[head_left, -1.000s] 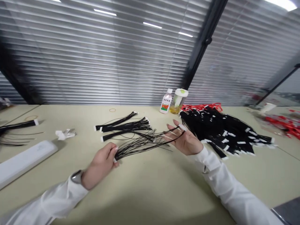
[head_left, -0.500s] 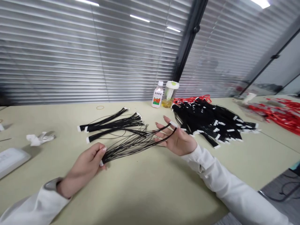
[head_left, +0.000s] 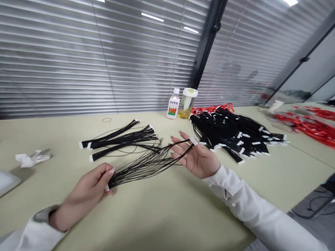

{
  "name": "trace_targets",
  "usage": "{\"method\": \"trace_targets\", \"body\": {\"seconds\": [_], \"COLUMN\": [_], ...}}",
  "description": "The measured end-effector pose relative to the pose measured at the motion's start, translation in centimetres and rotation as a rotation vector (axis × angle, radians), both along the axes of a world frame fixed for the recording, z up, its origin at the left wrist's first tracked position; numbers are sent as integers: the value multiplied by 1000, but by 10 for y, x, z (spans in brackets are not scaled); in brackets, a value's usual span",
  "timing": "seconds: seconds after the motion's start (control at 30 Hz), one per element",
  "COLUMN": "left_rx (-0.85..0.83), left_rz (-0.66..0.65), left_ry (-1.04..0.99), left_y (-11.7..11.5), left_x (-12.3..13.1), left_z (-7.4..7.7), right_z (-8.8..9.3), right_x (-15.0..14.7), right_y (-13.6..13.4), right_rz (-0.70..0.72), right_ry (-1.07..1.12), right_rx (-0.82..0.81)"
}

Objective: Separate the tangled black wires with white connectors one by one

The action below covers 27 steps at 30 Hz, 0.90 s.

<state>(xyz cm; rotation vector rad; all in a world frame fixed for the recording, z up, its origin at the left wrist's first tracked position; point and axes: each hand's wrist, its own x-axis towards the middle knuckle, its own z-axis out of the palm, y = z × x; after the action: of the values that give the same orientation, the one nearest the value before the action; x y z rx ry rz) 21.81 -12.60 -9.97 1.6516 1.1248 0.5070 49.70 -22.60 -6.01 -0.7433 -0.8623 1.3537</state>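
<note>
Head camera, looking forward and down at a pale table [head_left: 261,188]:

1. One wire bundle [head_left: 146,170] of thin black wires with white connector ends spans the gap between the hands, at lower centre of the frame.
2. Left hand [head_left: 83,197], lower left: the fingers curl narrowly, pinching the bundle's near connector [head_left: 106,188].
3. Right hand [head_left: 199,158], centre right: palm up, the fingers spread wide, the bundle's far end lying across them with its connector [head_left: 193,141] at the fingertips.
4. Three more bundles [head_left: 117,141] lie side by side, above the hands.
5. One large heap of black bundles [head_left: 232,137] sits right of centre, just beyond the right hand.
6. Upper centre: one plastic bottle [head_left: 173,108], one lidded cup [head_left: 187,103] holding yellow liquid, and one rubber band [head_left: 106,120].
7. Far left: one crumpled white tissue [head_left: 31,159].
8. Upper right: a tangle of red cords [head_left: 309,127] and one white paper cup [head_left: 276,104].
</note>
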Motion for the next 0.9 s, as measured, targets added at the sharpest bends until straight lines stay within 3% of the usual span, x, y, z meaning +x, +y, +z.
{"method": "trace_targets", "body": {"seconds": [0.23, 0.4, 0.47, 0.73, 0.9], "left_rx": [28, 147, 174, 210, 260], "left_rz": [-1, -31, -51, -85, -84], "left_ry": [98, 164, 184, 257, 299], "left_y": [-1, -3, -5, -9, -7], "left_x": [1, 4, 6, 12, 10], "left_z": [2, 4, 5, 12, 10], "right_z": [-2, -10, -13, -17, -24], "right_x": [-5, -17, -23, -43, -47], "right_y": [1, 6, 8, 5, 8], "right_rz": [-44, -397, -477, -543, -577], "right_ry": [-8, -95, -140, -456, -640], "right_rx": [16, 23, -2, -99, -63]}}
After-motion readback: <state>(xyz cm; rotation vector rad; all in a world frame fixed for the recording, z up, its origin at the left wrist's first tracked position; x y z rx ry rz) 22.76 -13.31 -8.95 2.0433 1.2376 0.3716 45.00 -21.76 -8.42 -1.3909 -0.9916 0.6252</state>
